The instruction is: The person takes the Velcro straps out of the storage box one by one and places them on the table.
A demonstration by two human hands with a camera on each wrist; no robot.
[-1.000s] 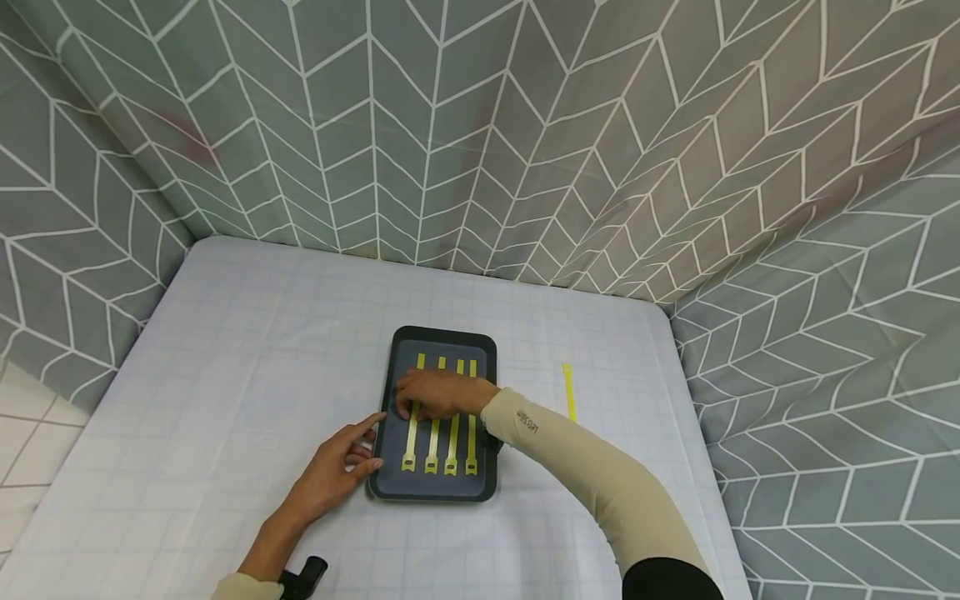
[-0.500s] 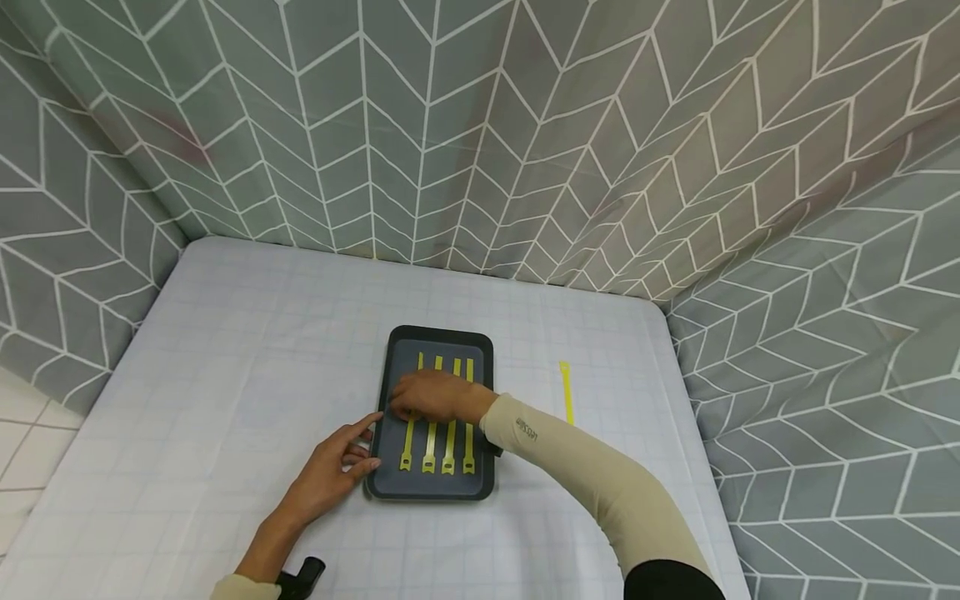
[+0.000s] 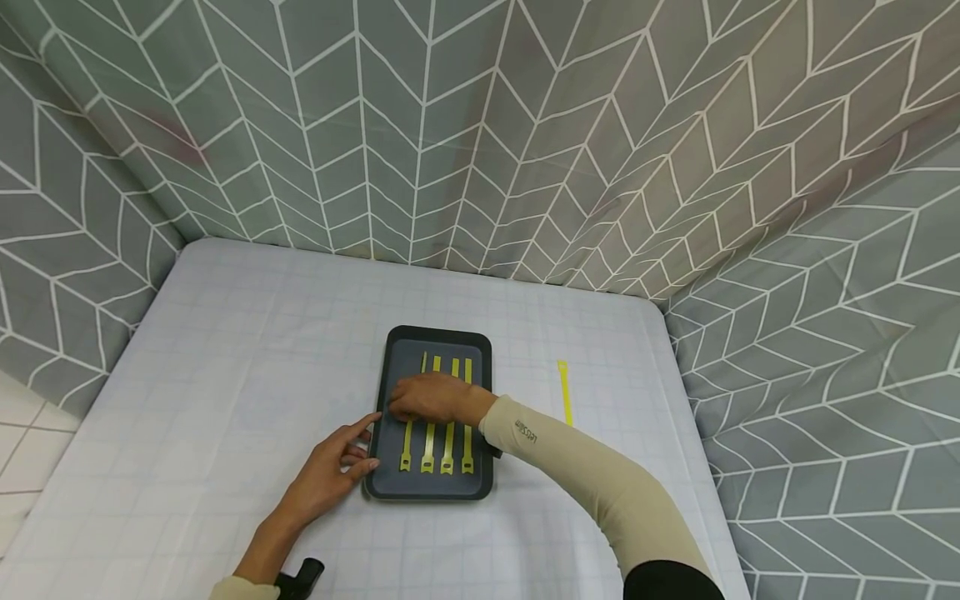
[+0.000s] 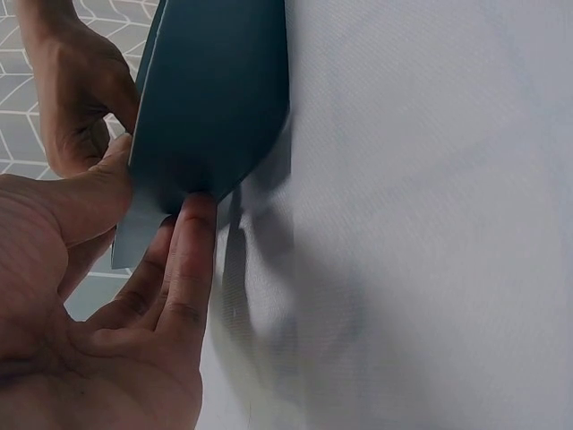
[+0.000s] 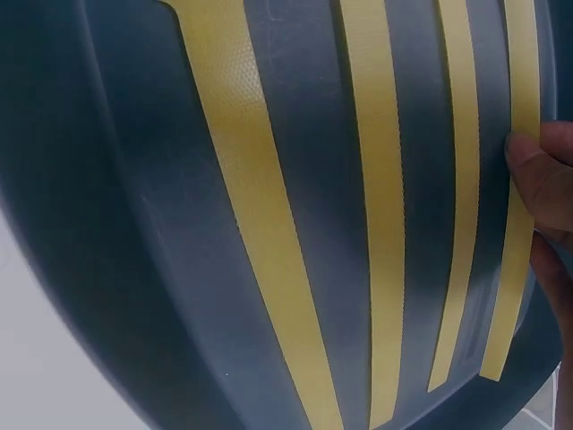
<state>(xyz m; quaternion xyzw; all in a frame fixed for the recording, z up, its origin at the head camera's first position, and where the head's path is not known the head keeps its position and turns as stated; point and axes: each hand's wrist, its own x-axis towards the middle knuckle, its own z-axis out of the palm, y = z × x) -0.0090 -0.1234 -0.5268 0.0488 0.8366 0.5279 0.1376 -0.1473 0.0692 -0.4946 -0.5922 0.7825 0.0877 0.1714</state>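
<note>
A dark tray lies in the middle of the table and holds several yellow straps side by side. My right hand lies flat across them, fingertips on the leftmost strap. In the right wrist view a fingertip presses on the outermost strap. My left hand rests against the tray's left rim with straight fingers. In the left wrist view its thumb and index finger touch the tray's edge. One more yellow strap lies loose on the cloth to the right of the tray.
The table has a pale checked cloth. A grey curtain with white chevron lines closes in the back and right sides. A black mount shows at my left wrist. Tiled floor lies past the left edge.
Both hands stay almost where they were. The leftmost strap in the tray now lies slightly more slanted under my right fingertips.
</note>
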